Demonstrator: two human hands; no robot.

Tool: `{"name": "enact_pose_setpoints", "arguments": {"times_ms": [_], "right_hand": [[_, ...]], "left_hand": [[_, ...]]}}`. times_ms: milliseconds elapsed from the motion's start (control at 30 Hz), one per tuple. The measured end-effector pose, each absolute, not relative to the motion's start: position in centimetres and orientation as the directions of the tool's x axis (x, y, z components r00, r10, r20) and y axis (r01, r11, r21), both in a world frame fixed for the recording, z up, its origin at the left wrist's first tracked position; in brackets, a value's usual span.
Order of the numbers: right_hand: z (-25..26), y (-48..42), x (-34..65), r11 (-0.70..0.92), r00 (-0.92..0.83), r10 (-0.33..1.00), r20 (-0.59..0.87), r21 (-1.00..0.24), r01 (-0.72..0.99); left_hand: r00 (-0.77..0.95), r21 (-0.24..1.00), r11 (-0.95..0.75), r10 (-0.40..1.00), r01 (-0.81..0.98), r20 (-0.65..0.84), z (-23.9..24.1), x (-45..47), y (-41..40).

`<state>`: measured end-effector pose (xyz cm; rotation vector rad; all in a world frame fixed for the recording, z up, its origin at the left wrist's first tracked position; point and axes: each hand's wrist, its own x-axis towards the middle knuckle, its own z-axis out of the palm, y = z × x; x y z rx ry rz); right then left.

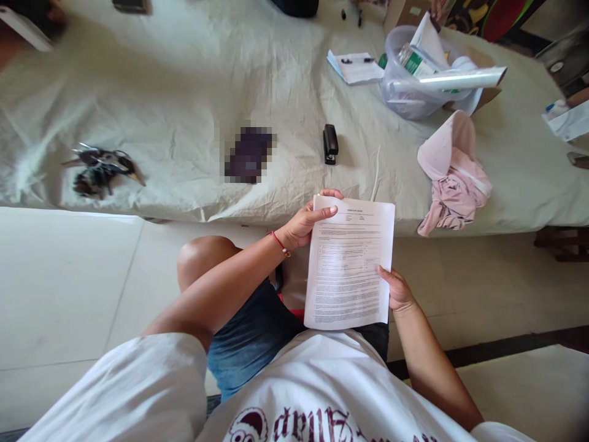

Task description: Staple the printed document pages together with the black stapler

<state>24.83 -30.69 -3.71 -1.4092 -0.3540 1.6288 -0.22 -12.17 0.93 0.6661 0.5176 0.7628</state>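
A stack of printed paper sheets [350,270] is held over my lap, its top page covered in small text and a table. My left hand [309,220] grips the upper left corner, thumb on top and fingers behind. On the lower right edge, my right hand [396,288] pinches the sheets with its thumb in front; its other fingers are mostly hidden behind the paper. A black stapler [330,145] lies on the cloth-covered table [184,80] just beyond the papers, touched by neither hand.
Left on the table are a bunch of keys [103,169] and a blurred dark object [249,155]. To the right lie a pink cloth [455,178], a filled plastic basket [405,92] and a notepad [356,69] with small dark items. Parts of other people show at the edges.
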Motion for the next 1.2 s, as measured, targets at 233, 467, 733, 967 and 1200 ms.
{"name": "enact_pose_setpoints", "arguments": {"times_ms": [233,467,733,967,1200], "right_hand": [[-3.8,-30.9,24.8,-0.541,0.102,0.758,-0.644,-0.708,-0.454],[-3.7,-30.6,24.7,-0.542,0.124,0.753,-0.646,-0.716,-0.439],[-3.5,-30.5,24.9,-0.543,0.132,0.751,-0.646,-0.720,-0.433],[-2.7,-30.0,25.1,-0.518,0.185,0.771,-0.610,-0.769,-0.375],[-1.8,-29.7,24.6,-0.496,0.171,0.812,-0.558,-0.814,-0.302]], "left_hand": [[0.635,0.697,0.552,0.752,-0.458,-0.178,0.6,-0.1,-12.1],[0.667,0.671,0.576,0.728,-0.467,-0.160,0.9,-0.3,-12.2],[0.656,0.660,0.579,0.735,-0.479,-0.169,0.8,-0.4,-11.9],[0.621,0.672,0.556,0.763,-0.490,-0.179,0.6,-0.4,-11.4],[0.588,0.696,0.502,0.796,-0.513,-0.141,0.3,-0.4,-11.1]]}}
